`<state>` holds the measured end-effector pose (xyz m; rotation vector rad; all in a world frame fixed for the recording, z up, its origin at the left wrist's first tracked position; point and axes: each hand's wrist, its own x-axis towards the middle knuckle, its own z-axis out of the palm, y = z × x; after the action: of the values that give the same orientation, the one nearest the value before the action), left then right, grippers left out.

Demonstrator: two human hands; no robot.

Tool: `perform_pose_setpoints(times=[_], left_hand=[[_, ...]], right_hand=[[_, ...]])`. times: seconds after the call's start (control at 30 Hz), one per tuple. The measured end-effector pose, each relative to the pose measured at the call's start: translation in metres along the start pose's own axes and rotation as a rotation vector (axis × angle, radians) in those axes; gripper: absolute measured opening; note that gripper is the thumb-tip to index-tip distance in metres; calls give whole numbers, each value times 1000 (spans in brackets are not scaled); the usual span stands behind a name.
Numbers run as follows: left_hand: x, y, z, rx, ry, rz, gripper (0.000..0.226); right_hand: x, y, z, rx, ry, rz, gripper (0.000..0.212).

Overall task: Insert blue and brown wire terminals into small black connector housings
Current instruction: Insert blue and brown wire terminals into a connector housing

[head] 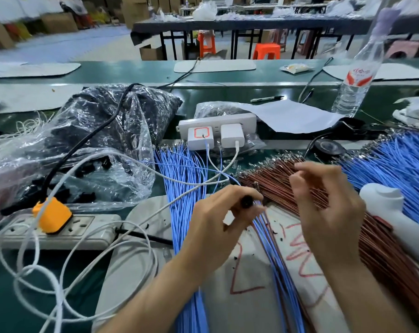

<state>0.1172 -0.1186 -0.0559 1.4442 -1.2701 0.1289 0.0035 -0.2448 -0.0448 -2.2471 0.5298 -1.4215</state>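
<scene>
Left hand [217, 221]: thumb and fingers curled round a small black connector housing [247, 201], pinching it just above the white work pad [247, 284]. A sheaf of blue and brown leads [274, 246] trails from under the housing across the pad toward the near edge. Right hand [329, 207]: raised just beside the left, its fingers loosely curled with thumb and forefinger drawn close together; whether a wire is pinched between them cannot be told. Brown wire bundle [273, 175]: lies directly under and behind the right hand, terminals pointing away, running to the lower right. Blue wire bundle [179, 179]: lies left of the left hand, running down over the pad. Second blue bundle [395, 169]: far right, beside a white plastic fitting [383, 205]. Clear plastic bag [95, 140] of black parts: left, on the green bench [131, 73]. Grey power strip [83, 233] with orange plug [52, 216] and loose white cables [35, 272]: near left. White power strip [218, 122] with two chargers: centre, behind the wires. Water bottle [357, 78]: upright, far right.
</scene>
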Motion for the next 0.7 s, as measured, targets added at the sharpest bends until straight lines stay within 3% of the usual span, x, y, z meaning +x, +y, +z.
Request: perform_pose_setpoints(times=[0.1, 0.17, 0.27, 0.53, 0.7], left_hand=[[1, 1, -2, -61, 43, -87, 11], [2, 1, -3, -75, 42, -121, 11], [1, 1, -2, -67, 16, -119, 12], [0, 0, -2, -20, 25, -147, 17], [0, 1, -1, -41, -13, -168, 23]], right_hand=[[3, 28, -4, -430, -256, 338, 17], [0, 34, -3, -507, -394, 456, 14], [-2, 29, -3, -493, -347, 410, 7], [0, 22, -2, -386, -237, 385, 14], [0, 22, 0, -299, -52, 297, 4]])
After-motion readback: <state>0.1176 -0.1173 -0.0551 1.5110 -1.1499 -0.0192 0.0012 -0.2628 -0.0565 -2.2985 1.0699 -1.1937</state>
